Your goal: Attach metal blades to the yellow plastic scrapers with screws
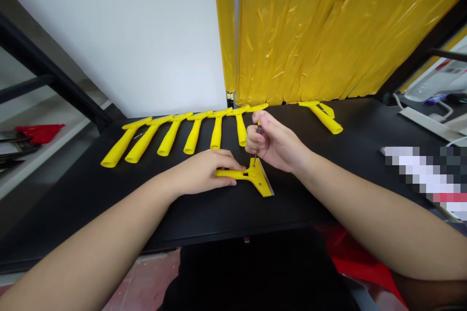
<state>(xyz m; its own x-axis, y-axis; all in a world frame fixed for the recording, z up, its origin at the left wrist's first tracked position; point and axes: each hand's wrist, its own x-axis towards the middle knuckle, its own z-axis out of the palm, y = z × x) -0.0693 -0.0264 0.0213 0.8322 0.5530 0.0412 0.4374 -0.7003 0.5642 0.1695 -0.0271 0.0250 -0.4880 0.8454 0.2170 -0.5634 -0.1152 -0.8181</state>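
A yellow scraper (260, 184) lies on the black table (204, 218), its head with a metal blade edge pointing right. My left hand (209, 167) is wrapped around its handle and presses it to the surface. In the fist of my right hand (272, 141) is a screwdriver (259, 129) with a dark handle, held upright. Its thin shaft reaches down to the far screw on the scraper's head. A second screw (260, 184) shows nearer to me. My right palm hides part of the screwdriver handle.
Several yellow scraper handles (170, 136) lie in a row along the back of the table. Another yellow scraper (324, 115) lies apart at the back right. Behind stand a white panel (146, 34) and yellow plastic sheeting (310, 34). Black frame bars (69, 77) flank the table.
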